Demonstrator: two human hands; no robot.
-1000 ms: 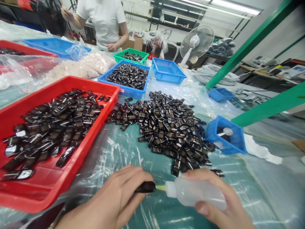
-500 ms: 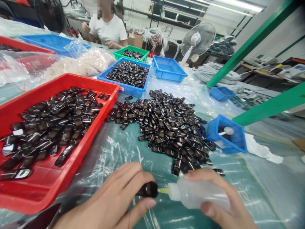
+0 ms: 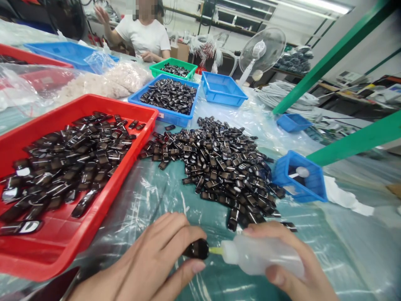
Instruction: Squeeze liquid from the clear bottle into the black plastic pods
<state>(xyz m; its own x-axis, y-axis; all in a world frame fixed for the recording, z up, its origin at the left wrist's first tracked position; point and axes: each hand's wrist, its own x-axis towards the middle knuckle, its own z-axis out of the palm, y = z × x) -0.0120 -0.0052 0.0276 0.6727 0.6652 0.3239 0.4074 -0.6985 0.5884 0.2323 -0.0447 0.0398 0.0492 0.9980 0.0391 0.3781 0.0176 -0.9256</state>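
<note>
My left hand [image 3: 150, 263] is closed around a small black part [image 3: 196, 249] whose end sticks out toward the right. My right hand [image 3: 294, 267] grips a translucent squeeze bottle [image 3: 263, 259] lying sideways, and its yellowish nozzle tip [image 3: 215, 250] meets the black part. Both hands hover low over the plastic-covered table [image 3: 163, 200] at the near edge. Just beyond them lies a big loose pile of black parts [image 3: 219, 163].
A red tray [image 3: 103, 205] of black parts sits at left. Farther back stand a blue tray [image 3: 169, 119] of parts, a green tray [image 3: 173, 67], an empty blue tray [image 3: 223, 90] and a small blue bin [image 3: 297, 177]. A person in white sits at the far end.
My hands and the bottle have barely shifted. The person at the far end has sat down and raised one arm.
</note>
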